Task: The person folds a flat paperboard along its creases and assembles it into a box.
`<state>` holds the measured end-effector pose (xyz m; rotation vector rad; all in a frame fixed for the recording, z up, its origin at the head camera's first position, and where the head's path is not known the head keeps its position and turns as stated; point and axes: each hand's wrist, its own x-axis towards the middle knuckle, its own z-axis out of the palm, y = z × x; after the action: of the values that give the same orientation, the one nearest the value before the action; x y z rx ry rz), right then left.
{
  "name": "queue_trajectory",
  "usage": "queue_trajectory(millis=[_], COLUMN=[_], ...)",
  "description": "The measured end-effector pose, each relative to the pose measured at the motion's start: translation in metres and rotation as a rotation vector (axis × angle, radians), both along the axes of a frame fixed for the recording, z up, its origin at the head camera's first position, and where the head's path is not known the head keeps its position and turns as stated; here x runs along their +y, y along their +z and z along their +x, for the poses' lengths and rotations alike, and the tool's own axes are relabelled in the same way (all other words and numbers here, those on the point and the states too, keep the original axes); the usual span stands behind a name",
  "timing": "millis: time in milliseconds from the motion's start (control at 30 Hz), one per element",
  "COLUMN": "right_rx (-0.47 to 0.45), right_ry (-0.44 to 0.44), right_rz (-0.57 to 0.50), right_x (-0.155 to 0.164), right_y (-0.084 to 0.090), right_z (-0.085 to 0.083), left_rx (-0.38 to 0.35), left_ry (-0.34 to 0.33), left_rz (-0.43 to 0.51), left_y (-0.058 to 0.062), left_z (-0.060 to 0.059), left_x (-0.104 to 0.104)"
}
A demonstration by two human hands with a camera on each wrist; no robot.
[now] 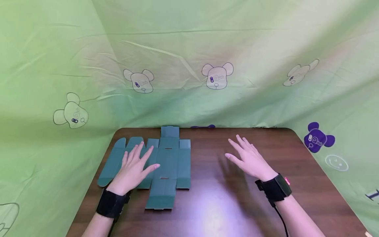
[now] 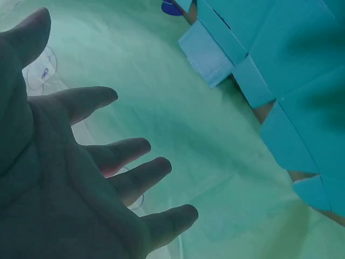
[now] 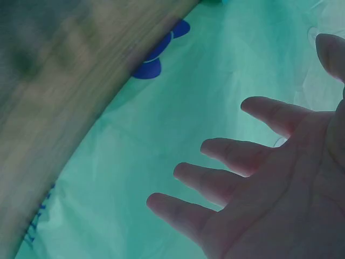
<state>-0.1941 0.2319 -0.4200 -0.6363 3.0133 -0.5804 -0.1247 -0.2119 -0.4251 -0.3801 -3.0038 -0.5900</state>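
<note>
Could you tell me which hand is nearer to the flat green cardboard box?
Left. The left hand is spread over the cardboard box; the right hand hovers over bare table, well to its right.

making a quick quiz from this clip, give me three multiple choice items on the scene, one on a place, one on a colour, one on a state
1. Where on the table does the flat cardboard box blank lie?
A. left part
B. right part
C. near right corner

2. What colour is the blank?
A. red
B. dark green
C. white

3. How is the right hand?
A. fisted
B. gripping the blank
C. open, fingers spread

Answers: 1 A, it lies by the left hand; 2 B, the head view shows dark green; 3 C, its fingers are straight and hold nothing.
</note>
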Motion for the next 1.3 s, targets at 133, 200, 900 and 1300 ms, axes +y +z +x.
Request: queue_trajectory(millis=[133, 200, 900, 1300], right_rx=[0.029, 0.041, -0.089, 0.039], right_ry=[0.072, 0.125, 0.577, 0.582], right_rz=[0.012, 0.021, 0.371, 0.344], right_x=[-0.023, -0.04, -0.2, -0.14], right_y=[0.004, 0.006, -0.064, -0.081], right_z=[-0.011, -0.018, 0.007, 0.021], left_rx=[-0.04, -0.061, -0.205, -0.239], left_ry=[0.001, 0.005, -0.006, -0.081], left_rz=[0.007, 0.011, -0.045, -0.04], left_y=[0.002, 0.001, -0.075, -0.072], left_z=[-0.002, -0.004, -0.053, -0.056], left_x=[-0.012, -0.021, -0.053, -0.018])
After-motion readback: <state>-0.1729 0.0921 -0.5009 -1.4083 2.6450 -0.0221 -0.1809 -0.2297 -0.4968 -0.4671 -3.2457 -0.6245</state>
